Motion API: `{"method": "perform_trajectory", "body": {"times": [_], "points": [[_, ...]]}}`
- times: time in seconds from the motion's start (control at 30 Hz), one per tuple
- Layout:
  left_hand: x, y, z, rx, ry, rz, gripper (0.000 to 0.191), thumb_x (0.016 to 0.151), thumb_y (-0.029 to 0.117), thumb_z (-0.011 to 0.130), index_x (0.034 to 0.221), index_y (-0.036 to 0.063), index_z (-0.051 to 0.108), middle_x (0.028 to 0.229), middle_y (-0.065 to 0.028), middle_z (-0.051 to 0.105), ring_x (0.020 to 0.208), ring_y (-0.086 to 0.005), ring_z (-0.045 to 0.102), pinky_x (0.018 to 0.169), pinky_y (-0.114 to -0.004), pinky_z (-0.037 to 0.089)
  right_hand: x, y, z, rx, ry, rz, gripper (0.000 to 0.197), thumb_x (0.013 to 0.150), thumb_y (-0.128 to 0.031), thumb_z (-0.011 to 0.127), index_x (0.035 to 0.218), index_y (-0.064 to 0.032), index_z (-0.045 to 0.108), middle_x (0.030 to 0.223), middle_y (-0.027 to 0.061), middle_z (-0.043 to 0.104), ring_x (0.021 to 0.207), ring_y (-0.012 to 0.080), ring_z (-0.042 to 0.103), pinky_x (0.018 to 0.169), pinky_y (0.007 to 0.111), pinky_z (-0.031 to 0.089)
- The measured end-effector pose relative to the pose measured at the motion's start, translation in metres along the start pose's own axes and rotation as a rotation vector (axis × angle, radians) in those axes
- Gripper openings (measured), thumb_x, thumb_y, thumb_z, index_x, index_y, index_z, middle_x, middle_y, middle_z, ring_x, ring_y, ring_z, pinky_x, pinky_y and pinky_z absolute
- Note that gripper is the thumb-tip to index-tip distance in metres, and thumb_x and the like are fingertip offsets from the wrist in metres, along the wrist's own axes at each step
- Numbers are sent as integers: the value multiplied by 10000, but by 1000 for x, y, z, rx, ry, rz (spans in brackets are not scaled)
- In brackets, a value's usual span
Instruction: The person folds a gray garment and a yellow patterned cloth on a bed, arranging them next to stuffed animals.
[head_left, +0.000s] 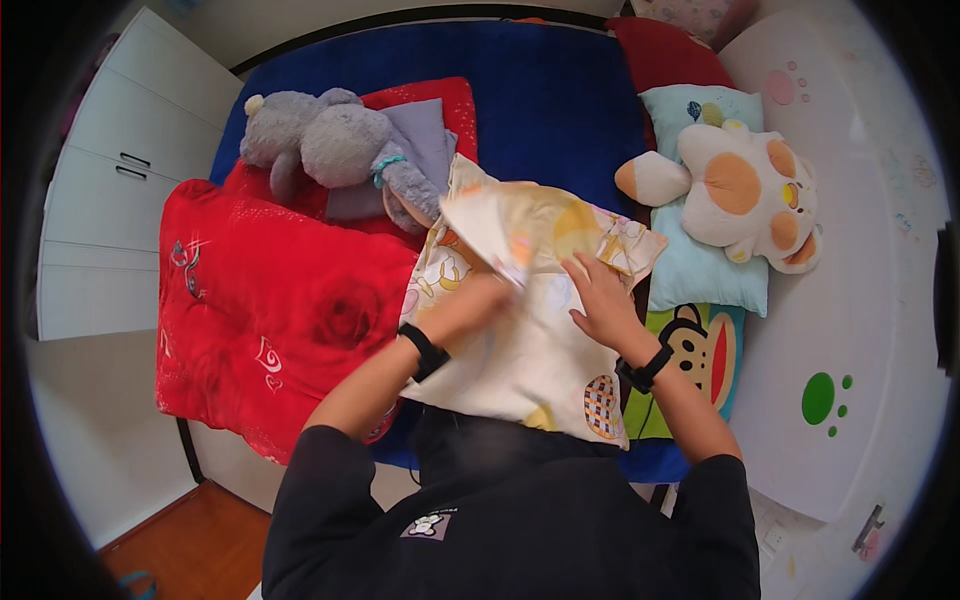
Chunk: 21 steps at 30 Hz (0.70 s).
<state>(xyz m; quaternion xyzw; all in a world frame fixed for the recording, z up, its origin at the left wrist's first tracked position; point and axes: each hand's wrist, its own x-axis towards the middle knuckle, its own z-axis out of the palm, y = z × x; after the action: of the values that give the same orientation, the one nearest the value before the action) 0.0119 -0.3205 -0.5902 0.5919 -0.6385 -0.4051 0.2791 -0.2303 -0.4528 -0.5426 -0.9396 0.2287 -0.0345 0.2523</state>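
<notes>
A cream printed cloth (517, 360), perhaps a pillowcase or small quilt cover, lies before me at the bed's near edge. It bears cartoon figures and a checked patch. My left hand (491, 300), blurred by motion, grips a flap of this cloth near its middle; the raised flap is blurred too, and my fingertips are hard to make out. My right hand (602, 304) lies on the cloth's right part, palm down with fingers apart, just below a bunched corner. Both wrists wear black bands.
On the left lie a folded red blanket (277, 315), a grey plush toy (345, 142) and folded grey cloth (420, 124). To the right, a white plush toy (742, 187) rests on a light-blue pillow (709, 292), beside a cartoon-print pillow (682, 352). A blue sheet (547, 97) covers the bed.
</notes>
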Motion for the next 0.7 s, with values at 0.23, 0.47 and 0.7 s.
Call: {"method": "perform_trajectory", "body": {"times": [0.23,0.47,0.7], "points": [[-53,80,72,16,-462,459,125,873,165,595,864,42,575,833,-171,602,826,-366,596,733,-448,476,-44,-31,19,-365,-532,-395,101,816,-164,591,834,-126,683,872,54,656,1016,238,618,1034,483,379],[-71,-40,-4,498,363,-362,582,745,292,764,1214,22,550,1122,-208,605,1078,-370,568,895,-460,466,-198,-2,5,205,-184,-16,185,743,-127,576,901,-44,624,866,192,634,846,389,597,735,454,482],[-40,-110,-5,142,348,-349,766,683,346,814,1259,-11,456,1107,-228,619,973,-339,636,793,-415,524,-366,-19,-10,282,-891,772,327,844,-269,537,1059,-47,644,936,167,688,833,275,638,776,361,498]]}}
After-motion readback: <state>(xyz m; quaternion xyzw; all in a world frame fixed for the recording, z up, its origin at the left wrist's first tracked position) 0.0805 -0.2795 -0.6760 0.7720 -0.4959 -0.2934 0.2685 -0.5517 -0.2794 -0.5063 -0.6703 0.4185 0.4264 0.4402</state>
